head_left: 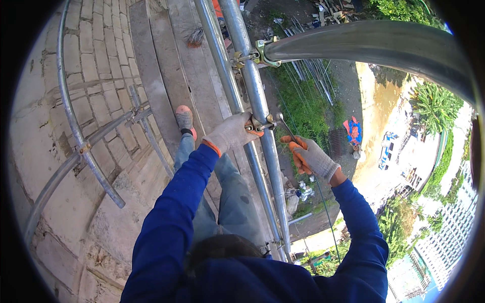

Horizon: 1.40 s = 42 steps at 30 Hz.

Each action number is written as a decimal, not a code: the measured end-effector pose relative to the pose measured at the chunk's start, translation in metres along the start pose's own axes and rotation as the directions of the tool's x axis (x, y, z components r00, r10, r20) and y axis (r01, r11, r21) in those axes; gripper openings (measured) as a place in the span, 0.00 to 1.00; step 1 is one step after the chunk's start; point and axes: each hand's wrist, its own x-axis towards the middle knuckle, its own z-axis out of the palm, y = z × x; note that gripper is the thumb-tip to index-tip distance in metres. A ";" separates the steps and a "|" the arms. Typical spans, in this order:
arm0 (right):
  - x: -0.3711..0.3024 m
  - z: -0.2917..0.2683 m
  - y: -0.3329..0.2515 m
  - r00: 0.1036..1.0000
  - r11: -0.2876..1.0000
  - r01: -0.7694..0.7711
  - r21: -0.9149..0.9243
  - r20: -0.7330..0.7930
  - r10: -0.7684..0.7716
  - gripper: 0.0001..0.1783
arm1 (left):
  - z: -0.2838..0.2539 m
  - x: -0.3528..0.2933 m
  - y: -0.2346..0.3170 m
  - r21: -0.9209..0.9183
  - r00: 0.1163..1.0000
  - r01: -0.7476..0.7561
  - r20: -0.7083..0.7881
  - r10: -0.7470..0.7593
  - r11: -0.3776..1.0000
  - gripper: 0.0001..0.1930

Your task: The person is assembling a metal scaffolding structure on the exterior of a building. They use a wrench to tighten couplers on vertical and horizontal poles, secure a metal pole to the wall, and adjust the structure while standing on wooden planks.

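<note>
My left hand [231, 133], in a grey glove with orange palm, is closed on a metal scaffold coupler [261, 124] fixed on the outer steel tube [256, 91]. The inner tube [222, 55] runs alongside, partly covered by that hand. My right hand [314, 157], gloved the same way, grips a spanner [287, 128] by its lower end. The tool's head meets the coupler's outer side, where the nut is too small to make out. Part of the handle is hidden in my fingers.
Another coupler [260, 54] joins a thick-looking tube [364, 43] at upper right. Planks [169, 60] lie underfoot, with a brush [195, 37] on them. A block wall [96, 55] and crossing tubes [108, 123] stand left. A green rope [327, 212] hangs right, above ground far below.
</note>
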 end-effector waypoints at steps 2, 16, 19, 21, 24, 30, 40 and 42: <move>-0.019 0.002 -0.025 0.997 0.995 -0.075 -0.068 0.000 0.075 0.23 | -0.002 -0.001 0.001 -0.009 0.998 0.061 0.037 -0.060 0.998 0.26; 0.047 -0.055 -0.149 0.675 0.737 -0.539 -0.408 0.315 0.667 0.15 | 0.006 0.011 -0.022 0.124 0.999 -0.014 -0.030 0.018 0.992 0.24; 0.071 -0.054 -0.171 0.570 0.793 -0.417 -0.445 0.551 0.609 0.14 | 0.003 0.011 -0.019 0.145 1.000 -0.015 -0.018 0.018 0.989 0.24; 0.065 -0.040 -0.178 0.530 0.729 -0.509 -0.458 0.501 0.685 0.13 | 0.000 0.008 -0.015 0.137 0.998 -0.042 -0.030 0.047 0.990 0.24; 0.030 -0.013 -0.164 0.683 0.644 -0.569 -0.511 0.143 0.716 0.12 | -0.003 0.005 -0.012 0.087 0.999 -0.024 -0.018 0.026 0.996 0.25; 0.007 0.004 -0.102 0.891 0.785 -0.279 -0.553 0.156 0.426 0.15 | -0.006 0.007 -0.009 0.130 1.000 -0.007 -0.011 0.009 0.991 0.25; 0.107 0.010 0.085 0.814 0.578 0.187 -0.795 -0.204 -0.545 0.13 | -0.009 0.003 -0.005 0.134 1.000 -0.017 -0.014 0.019 0.991 0.27; 0.167 0.006 0.085 0.771 0.676 0.292 -0.676 -0.251 -0.585 0.16 | -0.009 0.003 -0.005 0.160 1.000 -0.002 -0.012 0.004 0.987 0.27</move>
